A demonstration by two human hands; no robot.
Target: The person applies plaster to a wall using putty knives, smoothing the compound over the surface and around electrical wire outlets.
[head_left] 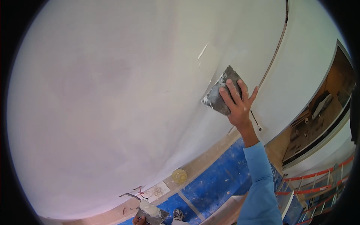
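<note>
My right hand, in a blue sleeve, presses a thin dark metal putty spreader against the pale wall. The fingers lie spread over the blade's back; the thumb is hidden. White compound is smeared along the blade's left edge. Up and left of it, a short raised white streak marks the wall. Low in view, my left hand grips the edge of a second metal plate, which carries a mound of white compound. Only part of that hand shows.
Blue covering spotted with white lies on the floor along the wall. A yellowish round container stands by the wall base, near loose wires. Orange-railed ladders are at lower right, below a framed opening. My shoe shows below.
</note>
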